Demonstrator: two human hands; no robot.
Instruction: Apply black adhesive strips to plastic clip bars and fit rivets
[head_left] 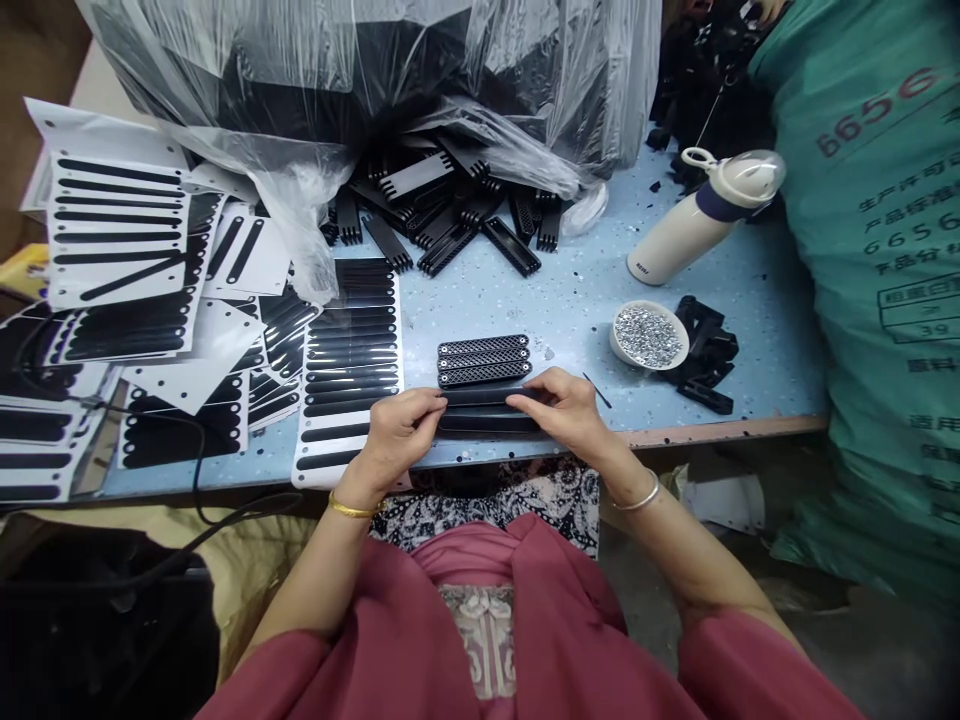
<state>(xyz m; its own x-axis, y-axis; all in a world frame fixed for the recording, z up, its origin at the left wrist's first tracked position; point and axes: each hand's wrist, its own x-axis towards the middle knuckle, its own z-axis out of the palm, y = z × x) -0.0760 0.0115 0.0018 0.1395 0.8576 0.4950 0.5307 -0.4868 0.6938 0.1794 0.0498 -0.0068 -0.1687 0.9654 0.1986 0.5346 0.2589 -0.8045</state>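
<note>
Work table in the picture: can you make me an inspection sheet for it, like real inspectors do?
Surface: blue speckled tabletop, scattered dark bits
Job's things: held black bar; second black bar just nearer the person; three textured bars lined up beyond
Clutter: slotted black pieces in a loose pile, strip sheets, bowl of silvery bits, bottle
Grips: left grip and right grip at the held bar's opposite ends
Cables: black cable over the front edge, left
Surroundings: clear plastic bag behind, green sack right
</note>
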